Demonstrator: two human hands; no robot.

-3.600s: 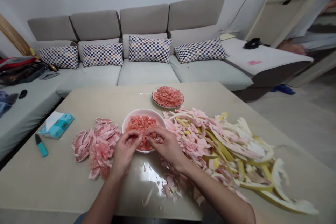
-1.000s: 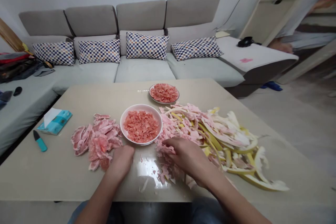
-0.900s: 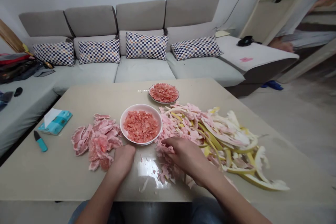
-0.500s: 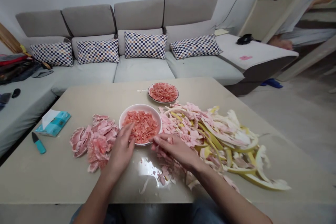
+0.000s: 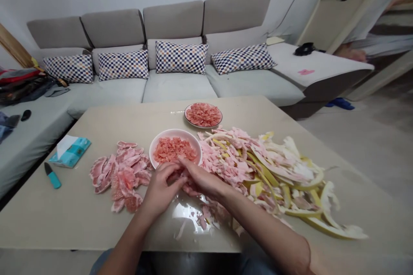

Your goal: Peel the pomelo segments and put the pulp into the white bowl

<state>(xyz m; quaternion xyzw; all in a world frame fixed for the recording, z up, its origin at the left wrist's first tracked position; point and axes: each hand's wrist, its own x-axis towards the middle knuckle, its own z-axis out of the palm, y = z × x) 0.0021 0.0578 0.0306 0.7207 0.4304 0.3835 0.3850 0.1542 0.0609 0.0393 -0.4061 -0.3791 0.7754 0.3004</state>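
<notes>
My left hand [image 5: 163,187] and my right hand [image 5: 203,182] meet at the near rim of a white bowl [image 5: 152,161], fingers closed in pinches. A pink pomelo segment shows partly under the fingers of my right hand. What the left fingertips pinch is hidden between the hands. Peeled red pomelo flesh [image 5: 176,149] lies in the bowl. Left of it are pomelo segments [image 5: 124,178], most still in their pale skins. To the right spreads a heap of pomelo peel and torn membrane [image 5: 245,159].
Behind the bowl stands a dark-rimmed plate [image 5: 221,121] of pomelo flesh. A tissue pack [image 5: 72,152] and a teal-handled knife [image 5: 52,176] lie at the table's left. A sofa [image 5: 180,86] runs along the far side. Another person's hand [image 5: 355,53] shows at right.
My left hand has moved right from the bowl's left rim to meet my right hand. The right hand has turned inward over the near rim. The view has shifted slightly.
</notes>
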